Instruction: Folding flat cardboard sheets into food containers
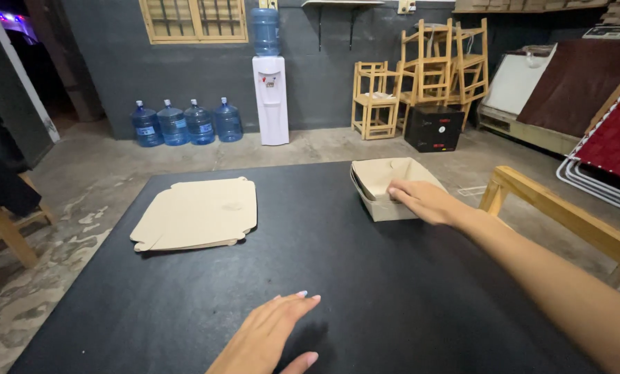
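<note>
Black table point(393, 291): right hand point(424, 201) touching folded tray point(386, 181); left hand point(268, 336) flat.

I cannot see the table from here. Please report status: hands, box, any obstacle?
Right hand on folded cardboard tray, fingers over its near rim. Left hand open, flat on black table. Flat cardboard blanks stacked left, apart. Nothing between.

Folded box point(393, 188): pale tan cardboard, open-topped tray form with sloping walls, standing upright at the far right of the black table point(365, 291); its near right wall is in contact with the right hand point(424, 201). Flat blanks point(198, 213): a small stack of unfolded sheets of the same tan cardboard, lying flat at the far left, well apart from the box.
</note>
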